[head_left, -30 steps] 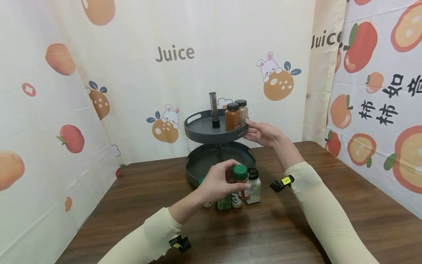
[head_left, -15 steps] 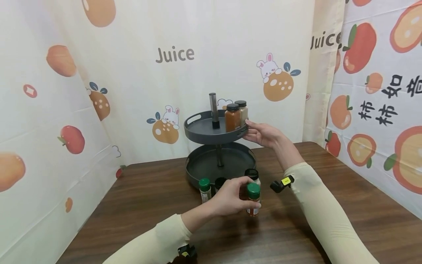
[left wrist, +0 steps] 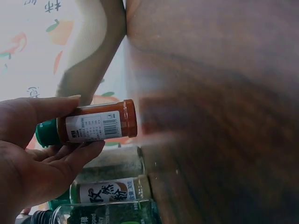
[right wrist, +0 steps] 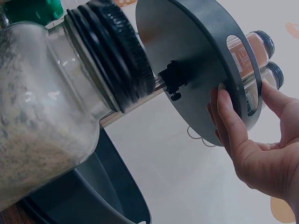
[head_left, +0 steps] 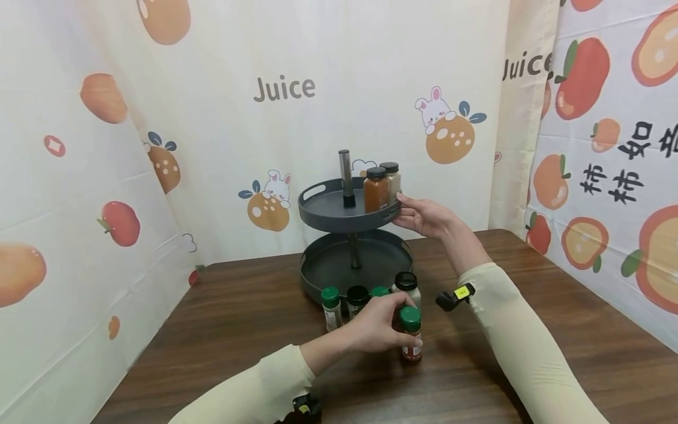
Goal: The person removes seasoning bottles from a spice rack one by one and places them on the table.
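Observation:
My left hand [head_left: 373,327] pinches a small spice jar [left wrist: 93,125] with a green lid and orange-red contents, thumb on one side and fingers on the other. The jar is upright, its base close over the table. My right hand [head_left: 428,219] grips the handle side of the upper round tray [head_left: 339,223], thumb at the rim and fingers below. On that tray stand an orange-brown jar [head_left: 376,191] and a pale jar [head_left: 394,179], both black-lidded. Behind the left hand stands a larger black-lidded jar [right wrist: 46,112], partly hidden.
Below the upper tray lies a dark lower tray [head_left: 319,274], joined to it by a metal post [head_left: 346,171]. In front stand a green-lidded jar [head_left: 331,309], a black-lidded jar [head_left: 357,297] and another green-lidded jar [head_left: 379,291]. The wooden table [head_left: 238,306] meets printed curtains behind.
My left hand has carried the green-lidded spice jar down and to the right, toward me, away from the row of jars. My right hand stays on the upper tray.

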`<state>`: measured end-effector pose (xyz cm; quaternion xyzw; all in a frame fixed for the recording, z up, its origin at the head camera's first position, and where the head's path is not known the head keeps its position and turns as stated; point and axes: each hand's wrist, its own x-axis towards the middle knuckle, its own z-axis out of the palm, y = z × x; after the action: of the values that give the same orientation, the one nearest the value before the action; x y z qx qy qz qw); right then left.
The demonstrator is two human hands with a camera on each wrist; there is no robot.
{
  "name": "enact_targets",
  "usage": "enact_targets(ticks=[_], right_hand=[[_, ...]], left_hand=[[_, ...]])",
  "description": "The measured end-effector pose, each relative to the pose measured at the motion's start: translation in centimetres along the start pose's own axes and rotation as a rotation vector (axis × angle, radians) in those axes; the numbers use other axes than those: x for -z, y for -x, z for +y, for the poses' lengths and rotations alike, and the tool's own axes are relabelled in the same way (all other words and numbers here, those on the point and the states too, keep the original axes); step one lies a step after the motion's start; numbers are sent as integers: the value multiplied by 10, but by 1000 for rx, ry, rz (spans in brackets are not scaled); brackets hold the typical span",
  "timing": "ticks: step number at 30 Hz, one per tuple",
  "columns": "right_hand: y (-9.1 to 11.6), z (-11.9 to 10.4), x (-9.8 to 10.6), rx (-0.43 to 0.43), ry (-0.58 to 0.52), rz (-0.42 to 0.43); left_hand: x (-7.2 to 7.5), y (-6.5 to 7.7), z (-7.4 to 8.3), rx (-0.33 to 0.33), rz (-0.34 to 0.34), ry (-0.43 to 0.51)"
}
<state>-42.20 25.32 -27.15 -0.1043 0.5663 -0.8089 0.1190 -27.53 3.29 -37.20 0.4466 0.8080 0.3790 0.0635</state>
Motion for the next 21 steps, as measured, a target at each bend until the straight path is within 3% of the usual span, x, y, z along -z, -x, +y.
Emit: enact_targets(ticks=[8,21], right_hand=[[1,-1,0,-5,-13,-2],[1,-2,1,-6,-25,-17]], left_hand=[[1,0,0,5,12,-43],[4,-1,-1,-32,-27,-172]])
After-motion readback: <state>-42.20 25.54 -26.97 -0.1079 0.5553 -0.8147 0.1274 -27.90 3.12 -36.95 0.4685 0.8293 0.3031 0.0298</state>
